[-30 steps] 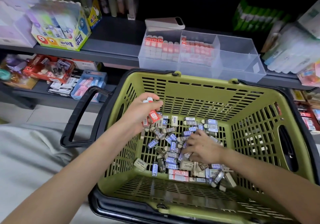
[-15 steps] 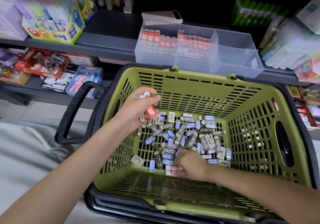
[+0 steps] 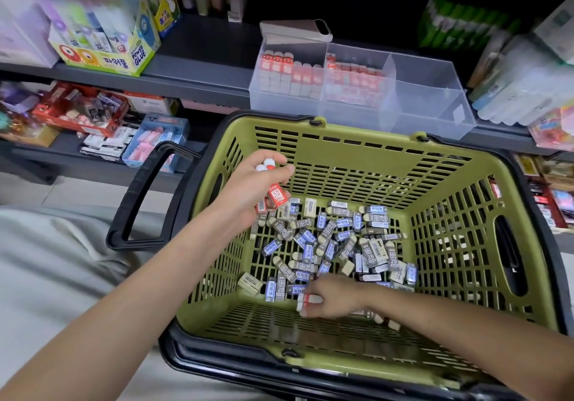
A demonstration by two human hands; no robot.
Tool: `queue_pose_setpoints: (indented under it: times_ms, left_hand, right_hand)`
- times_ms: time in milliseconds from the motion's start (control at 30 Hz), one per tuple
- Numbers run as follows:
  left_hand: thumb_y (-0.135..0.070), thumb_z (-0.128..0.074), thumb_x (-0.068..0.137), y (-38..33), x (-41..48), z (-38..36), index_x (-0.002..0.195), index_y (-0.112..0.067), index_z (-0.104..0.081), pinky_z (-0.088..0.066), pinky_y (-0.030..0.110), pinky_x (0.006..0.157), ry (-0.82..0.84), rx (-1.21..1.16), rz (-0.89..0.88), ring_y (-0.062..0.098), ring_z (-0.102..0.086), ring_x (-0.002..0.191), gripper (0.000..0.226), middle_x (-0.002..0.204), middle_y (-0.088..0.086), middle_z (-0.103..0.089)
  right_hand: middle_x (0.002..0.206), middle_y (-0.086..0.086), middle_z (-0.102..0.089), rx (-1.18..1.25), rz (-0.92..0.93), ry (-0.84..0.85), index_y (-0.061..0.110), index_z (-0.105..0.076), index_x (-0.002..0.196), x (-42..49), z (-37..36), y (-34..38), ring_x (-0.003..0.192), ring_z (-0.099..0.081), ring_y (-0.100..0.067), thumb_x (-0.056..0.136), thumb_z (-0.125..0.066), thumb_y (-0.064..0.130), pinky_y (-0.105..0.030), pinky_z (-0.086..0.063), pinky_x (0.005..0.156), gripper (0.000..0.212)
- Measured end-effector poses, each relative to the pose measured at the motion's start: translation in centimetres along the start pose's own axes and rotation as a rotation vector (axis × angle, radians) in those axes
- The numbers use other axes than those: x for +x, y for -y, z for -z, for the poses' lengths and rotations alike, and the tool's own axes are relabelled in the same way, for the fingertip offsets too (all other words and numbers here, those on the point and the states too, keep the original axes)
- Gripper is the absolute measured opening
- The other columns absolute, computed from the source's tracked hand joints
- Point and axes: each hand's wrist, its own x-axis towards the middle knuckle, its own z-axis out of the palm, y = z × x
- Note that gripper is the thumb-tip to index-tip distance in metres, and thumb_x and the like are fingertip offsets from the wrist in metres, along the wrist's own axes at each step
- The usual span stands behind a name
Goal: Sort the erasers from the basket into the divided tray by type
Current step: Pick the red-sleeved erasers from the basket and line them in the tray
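Observation:
A green basket [image 3: 348, 149] holds a pile of several erasers [image 3: 338, 239] in blue, grey and cream sleeves. My left hand [image 3: 257, 189] hovers over the basket's left side and grips a bunch of red-sleeved erasers [image 3: 273, 197]. My right hand [image 3: 332, 298] is down at the near edge of the pile, fingers pinching a red-and-white eraser [image 3: 309, 299]. The clear divided tray [image 3: 428, 105] stands on the shelf behind the basket. Its left and middle compartments hold rows of red erasers; its right compartment looks empty.
The basket's black handle [image 3: 139, 201] sticks out to the left. A glue box [image 3: 105, 46] stands on the upper shelf at left, a flat device [image 3: 295, 29] lies behind the tray, and packaged stationery [image 3: 521, 83] crowds the right.
My right hand has slid from the middle of the pile to its near edge and closed on a red-and-white eraser. My left hand has kept its bunch almost still.

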Motion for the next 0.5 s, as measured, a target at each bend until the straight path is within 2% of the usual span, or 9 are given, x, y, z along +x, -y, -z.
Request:
queue_pose_setpoints:
  times_ms: [67, 167, 233, 267, 300, 367, 433, 500]
  left_hand:
    - [-0.01, -0.07, 0.085, 0.0, 0.0, 0.1, 0.095, -0.018, -0.064, -0.047, 0.019, 0.044, -0.002, 0.007, 0.005, 0.01, -0.062, 0.049, 0.015, 0.084, 0.006, -0.06]
    - [-0.011, -0.07, 0.085, 0.1, 0.0, 0.3, 0.097, -0.018, -0.064, -0.047, 0.02, 0.045, -0.004, 0.018, 0.014, 0.011, -0.062, 0.049, 0.015, 0.083, 0.005, -0.061]
    - [-0.013, -0.071, 0.084, 0.3, 0.2, 0.2, 0.096, -0.019, -0.065, -0.046, 0.02, 0.043, -0.017, 0.032, 0.032, 0.01, -0.061, 0.048, 0.015, 0.082, 0.003, -0.061]
    - [-0.016, -0.073, 0.083, 0.5, 0.2, 0.2, 0.096, -0.02, -0.065, -0.045, 0.021, 0.043, -0.023, 0.05, 0.055, 0.009, -0.059, 0.048, 0.016, 0.077, 0.001, -0.061]
    - [-0.019, -0.074, 0.082, 0.7, 0.3, 0.0, 0.095, -0.02, -0.066, -0.044, 0.021, 0.043, -0.021, 0.062, 0.091, 0.008, -0.057, 0.047, 0.016, 0.071, -0.002, -0.061]
    - [-0.024, -0.074, 0.08, 1.2, 0.3, -0.6, 0.093, -0.02, -0.066, -0.047, 0.023, 0.045, -0.002, 0.049, 0.183, 0.008, -0.056, 0.047, 0.016, 0.063, -0.003, -0.06]
    - [-0.025, -0.073, 0.08, 1.9, 0.3, -1.6, 0.092, -0.016, -0.064, -0.055, 0.029, 0.05, 0.016, 0.007, 0.269, 0.012, -0.06, 0.049, 0.017, 0.066, 0.001, -0.059]
    - [-0.025, -0.072, 0.081, 2.5, 0.3, -2.9, 0.092, -0.013, -0.061, -0.057, 0.033, 0.052, 0.041, -0.074, 0.291, 0.015, -0.061, 0.049, 0.02, 0.068, 0.005, -0.055]
  right_hand:
    - [0.073, 0.0, -0.049, 0.002, -0.003, 0.052, 0.01, -0.058, 0.098, 0.1, 0.1, 0.2, 0.07, -0.046, -0.017, 0.093, -0.048, 0.047, -0.027, -0.03, 0.058, 0.039]
    - [0.092, -0.009, -0.06, 0.119, -0.008, 0.037, 0.007, -0.062, 0.107, -0.2, -0.2, -0.4, 0.082, -0.053, -0.021, 0.092, -0.053, 0.043, -0.03, -0.039, 0.067, 0.039]
    - [0.095, -0.009, -0.062, 0.382, -0.039, -0.025, 0.006, -0.062, 0.106, -1.0, 0.3, -0.3, 0.082, -0.058, -0.019, 0.09, -0.058, 0.038, -0.034, -0.048, 0.075, 0.036]
    - [0.09, -0.008, -0.062, 0.568, -0.051, -0.077, 0.006, -0.063, 0.104, -1.4, 1.1, 0.1, 0.075, -0.059, -0.014, 0.09, -0.06, 0.035, -0.032, -0.051, 0.07, 0.033]
    - [0.086, -0.006, -0.062, 0.741, -0.056, -0.15, 0.009, -0.064, 0.101, -1.9, 2.2, 0.5, 0.068, -0.058, -0.008, 0.088, -0.061, 0.035, -0.024, -0.052, 0.064, 0.029]
    - [0.086, -0.001, -0.067, 1.006, -0.057, -0.343, 0.018, -0.066, 0.096, -3.1, 5.4, 1.7, 0.065, -0.057, -0.002, 0.082, -0.062, 0.042, -0.014, -0.048, 0.059, 0.029]
    - [0.071, 0.009, -0.066, 1.191, -0.011, -0.59, 0.026, -0.069, 0.088, -4.3, 8.5, 2.7, 0.058, -0.052, 0.0, 0.077, -0.059, 0.05, -0.011, -0.041, 0.053, 0.028]
    - [0.057, 0.012, -0.054, 1.23, 0.065, -0.844, 0.025, -0.071, 0.082, -5.2, 10.7, 3.6, 0.05, -0.043, -0.001, 0.088, -0.054, 0.043, -0.012, -0.035, 0.048, 0.026]
